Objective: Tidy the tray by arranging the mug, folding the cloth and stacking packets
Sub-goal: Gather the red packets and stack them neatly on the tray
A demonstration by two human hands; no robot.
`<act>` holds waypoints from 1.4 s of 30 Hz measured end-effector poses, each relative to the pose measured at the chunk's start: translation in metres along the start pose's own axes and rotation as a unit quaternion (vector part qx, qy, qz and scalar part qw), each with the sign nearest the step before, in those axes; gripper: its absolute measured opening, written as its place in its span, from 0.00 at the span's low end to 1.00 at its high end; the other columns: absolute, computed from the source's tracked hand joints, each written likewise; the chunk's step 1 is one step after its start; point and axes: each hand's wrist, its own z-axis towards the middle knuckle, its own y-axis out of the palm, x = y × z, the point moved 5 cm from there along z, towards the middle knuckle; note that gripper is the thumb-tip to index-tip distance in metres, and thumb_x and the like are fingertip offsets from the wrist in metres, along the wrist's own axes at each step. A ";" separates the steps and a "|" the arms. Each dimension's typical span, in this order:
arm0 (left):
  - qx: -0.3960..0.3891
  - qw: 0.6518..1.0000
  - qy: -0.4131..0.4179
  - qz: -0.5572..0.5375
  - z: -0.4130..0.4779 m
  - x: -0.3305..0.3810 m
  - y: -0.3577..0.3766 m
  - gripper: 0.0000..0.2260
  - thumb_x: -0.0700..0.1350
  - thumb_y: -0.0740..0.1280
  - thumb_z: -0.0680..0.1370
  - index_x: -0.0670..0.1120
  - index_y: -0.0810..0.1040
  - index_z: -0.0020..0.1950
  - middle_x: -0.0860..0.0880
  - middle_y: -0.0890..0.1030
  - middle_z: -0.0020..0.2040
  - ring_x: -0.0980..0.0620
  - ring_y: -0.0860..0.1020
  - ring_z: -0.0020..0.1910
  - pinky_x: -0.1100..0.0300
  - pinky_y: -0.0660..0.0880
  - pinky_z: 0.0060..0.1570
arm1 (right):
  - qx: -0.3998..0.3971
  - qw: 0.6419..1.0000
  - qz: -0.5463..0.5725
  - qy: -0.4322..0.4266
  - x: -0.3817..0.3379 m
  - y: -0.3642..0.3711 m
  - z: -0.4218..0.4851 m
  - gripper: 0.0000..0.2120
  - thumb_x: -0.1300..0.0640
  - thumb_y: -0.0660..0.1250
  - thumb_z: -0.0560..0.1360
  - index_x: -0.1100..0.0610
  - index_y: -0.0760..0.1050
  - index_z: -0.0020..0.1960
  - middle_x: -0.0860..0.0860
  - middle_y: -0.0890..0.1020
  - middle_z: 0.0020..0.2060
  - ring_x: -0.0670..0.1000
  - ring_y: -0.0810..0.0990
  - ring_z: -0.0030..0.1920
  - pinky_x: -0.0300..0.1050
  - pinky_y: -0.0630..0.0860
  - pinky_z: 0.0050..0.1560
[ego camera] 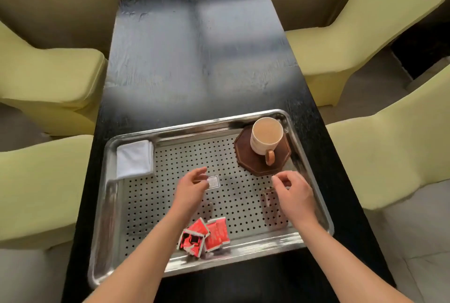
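A steel perforated tray (117, 217) lies on the black table. In its far right corner a cream mug (265, 138) full of milky drink stands upright on a brown octagonal coaster (246, 156), handle toward me. A folded white cloth (135, 158) lies in the far left corner. Red packets (207, 233) overlap in a loose pile at the near edge. My left hand (192, 187) hovers over the tray's middle, fingers apart and holding nothing. My right hand (293, 193) hovers near the coaster's front with fingers loosely curled, and nothing shows in it.
The long black table (194, 59) stretches away from me. Pale yellow chairs flank it: two on the left (48, 83) and two on the right (365, 35). A small label (213, 181) sits at the tray's centre.
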 end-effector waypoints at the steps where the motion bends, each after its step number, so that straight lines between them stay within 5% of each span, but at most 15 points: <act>1: 0.014 1.000 -0.004 0.023 -0.010 -0.013 -0.015 0.19 0.34 0.64 0.78 0.47 0.77 0.68 0.50 0.82 0.55 0.51 0.81 0.55 0.53 0.80 0.56 | -0.025 1.000 -0.010 -0.009 0.001 0.005 -0.010 0.03 0.51 0.67 0.78 0.48 0.78 0.47 0.44 0.79 0.44 0.43 0.78 0.46 0.42 0.78 0.46; 6: 0.037 0.985 -0.039 0.165 -0.053 -0.077 -0.049 0.17 0.41 0.69 0.78 0.49 0.79 0.66 0.52 0.81 0.52 0.54 0.80 0.50 0.49 0.79 0.55 | -0.187 0.978 -0.084 -0.023 -0.003 0.051 -0.051 0.08 0.52 0.69 0.78 0.49 0.80 0.56 0.43 0.83 0.48 0.43 0.80 0.49 0.42 0.78 0.52; 10: 0.012 0.955 -0.039 0.294 -0.061 -0.104 -0.041 0.24 0.52 0.72 0.75 0.51 0.74 0.71 0.48 0.77 0.59 0.53 0.76 0.52 0.58 0.73 0.54 | -0.292 0.940 -0.165 -0.067 -0.020 0.100 -0.075 0.16 0.51 0.69 0.77 0.49 0.78 0.64 0.45 0.81 0.54 0.44 0.77 0.51 0.40 0.74 0.53; 20: -0.011 0.885 -0.010 0.465 -0.054 -0.111 -0.023 0.32 0.63 0.76 0.66 0.56 0.70 0.67 0.49 0.69 0.60 0.48 0.70 0.61 0.51 0.75 0.56 | -0.273 0.901 -0.301 -0.152 -0.047 0.162 -0.091 0.21 0.47 0.69 0.75 0.45 0.72 0.67 0.50 0.72 0.56 0.52 0.70 0.60 0.51 0.75 0.57; 23: -0.006 0.880 0.018 0.474 -0.052 -0.112 -0.025 0.27 0.58 0.75 0.70 0.53 0.72 0.65 0.49 0.70 0.58 0.48 0.71 0.59 0.52 0.75 0.54 | -0.286 0.873 -0.343 -0.197 -0.053 0.170 -0.089 0.24 0.48 0.68 0.76 0.41 0.67 0.71 0.51 0.70 0.59 0.54 0.68 0.61 0.51 0.72 0.60; 29: 0.023 0.900 0.016 0.436 -0.051 -0.121 -0.042 0.18 0.52 0.73 0.74 0.51 0.75 0.62 0.50 0.73 0.53 0.50 0.74 0.54 0.55 0.75 0.51 | -0.284 0.867 -0.356 -0.203 -0.062 0.177 -0.079 0.14 0.50 0.71 0.73 0.48 0.74 0.57 0.49 0.72 0.53 0.52 0.68 0.55 0.48 0.68 0.58; 33: 0.052 0.922 -0.016 0.382 -0.049 -0.128 -0.055 0.15 0.52 0.73 0.75 0.51 0.78 0.60 0.51 0.75 0.54 0.51 0.77 0.51 0.57 0.73 0.47 | -0.267 0.905 -0.295 -0.149 -0.058 0.167 -0.075 0.08 0.50 0.73 0.73 0.46 0.75 0.47 0.46 0.76 0.47 0.51 0.72 0.51 0.48 0.73 0.55; 37: 0.093 0.947 -0.063 0.302 -0.049 -0.129 -0.064 0.07 0.51 0.73 0.76 0.50 0.82 0.51 0.52 0.79 0.50 0.53 0.78 0.47 0.58 0.73 0.46 | -0.247 0.944 -0.204 -0.079 -0.051 0.156 -0.077 0.07 0.51 0.72 0.72 0.47 0.73 0.41 0.45 0.78 0.40 0.49 0.78 0.43 0.44 0.72 0.39; 42: 0.114 0.963 -0.104 0.222 -0.050 -0.139 -0.075 0.07 0.48 0.72 0.75 0.51 0.80 0.38 0.56 0.81 0.36 0.58 0.78 0.38 0.59 0.71 0.35 | -0.201 0.939 -0.205 -0.187 -0.056 0.147 -0.093 0.07 0.54 0.68 0.75 0.51 0.70 0.41 0.46 0.76 0.37 0.50 0.76 0.37 0.45 0.71 0.35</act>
